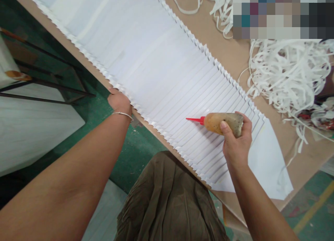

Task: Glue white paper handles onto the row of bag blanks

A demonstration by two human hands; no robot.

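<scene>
Item 1: squeeze bottle, amber, greyish twd. base, smudged. Loc.: in R hand, which is closed abt. the base end, thumb on near side, fingers wrapped over. Lies approx. level, w/ red nozzle aimed twd. L hand's side. Tip over item 2; contact w/ surface can't be told.

Item 2: white strips, long, overlapping, in slanting rows, w/ jagged folded ends along both long edges. Loc.: beneath R hand & bottle; run past L hand & on well beyond it. Rows nr. R hand show distinct ridged lines; rows beyond L hand look smoother.

Item 3: L hand, at near edge of item 2 & of desk, well apart fr. R hand. Fingers partly hid. at edge; gripping or merely resting, can't tell. Thin bracelet at wrist.

Item 4: plain white end piece, just R of R hand, flat on desk, adjoining strips.

Item 5: tangled white ribbons, heaped beyond R hand, far side of item 2.

Item 6: rack, dark bars, L of L hand; pale panel nr. it, same side.

Item 7: garment, brown, gathered, betw. both forearms, near side.

Item 8: floor, green, seen below L hand; yellow line on it, R of R forearm.
</scene>
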